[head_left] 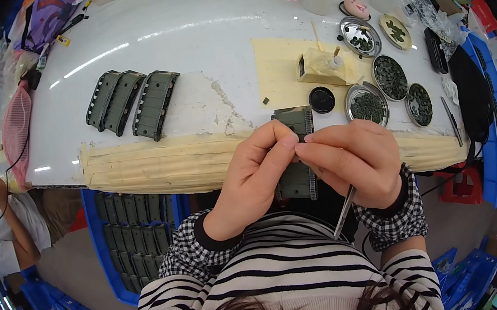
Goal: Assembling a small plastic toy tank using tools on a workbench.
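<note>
My left hand [253, 178] and my right hand [355, 163] meet above the table's front edge, thumbs and forefingers pinched together. Whatever lies between the fingertips is too small or too hidden to make out. A pair of metal tweezers [344, 212] is tucked in my right hand and slants down toward my body. Under both hands, across the table edge, lies a dark green ribbed plastic part [296, 185]; my fingers cover its middle. Close beyond my right hand, a metal dish [367, 106] holds many tiny green pieces.
Several more green parts [157, 105] lie on the white table at left. Beyond my right hand are a black round lid [321, 100], a taped box [326, 68] with a small bottle, and dishes [389, 77] of green pieces. A blue crate [103, 249] of green parts stands below left.
</note>
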A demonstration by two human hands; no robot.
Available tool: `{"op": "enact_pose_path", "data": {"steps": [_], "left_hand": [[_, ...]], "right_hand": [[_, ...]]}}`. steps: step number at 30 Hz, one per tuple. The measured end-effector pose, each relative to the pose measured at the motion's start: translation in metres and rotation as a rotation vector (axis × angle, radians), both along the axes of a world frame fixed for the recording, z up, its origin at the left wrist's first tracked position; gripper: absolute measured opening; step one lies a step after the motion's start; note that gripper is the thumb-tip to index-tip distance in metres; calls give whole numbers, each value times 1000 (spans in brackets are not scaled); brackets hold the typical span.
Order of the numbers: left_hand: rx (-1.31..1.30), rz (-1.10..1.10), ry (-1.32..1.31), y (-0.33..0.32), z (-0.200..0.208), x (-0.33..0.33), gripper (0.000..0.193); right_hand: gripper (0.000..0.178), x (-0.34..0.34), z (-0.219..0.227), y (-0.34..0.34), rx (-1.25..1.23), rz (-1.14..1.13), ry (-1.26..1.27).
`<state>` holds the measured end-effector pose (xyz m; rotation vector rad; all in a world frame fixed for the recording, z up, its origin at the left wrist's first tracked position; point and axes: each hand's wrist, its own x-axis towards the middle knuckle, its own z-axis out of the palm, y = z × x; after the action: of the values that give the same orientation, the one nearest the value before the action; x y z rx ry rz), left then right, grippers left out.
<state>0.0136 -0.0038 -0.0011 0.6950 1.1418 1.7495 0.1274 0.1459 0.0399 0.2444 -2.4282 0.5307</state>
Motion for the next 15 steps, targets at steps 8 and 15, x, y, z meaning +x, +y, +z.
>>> {"op": "enact_pose_path", "data": {"steps": [8, 15], "left_hand": [[-2, 18, 123, -4, 8, 5, 76], [-6, 19, 243, -7, 8, 7, 84]], "right_hand": [[23, -1, 6, 8, -216, -171, 15], [22, -5, -1, 11, -272, -158, -16]]}}
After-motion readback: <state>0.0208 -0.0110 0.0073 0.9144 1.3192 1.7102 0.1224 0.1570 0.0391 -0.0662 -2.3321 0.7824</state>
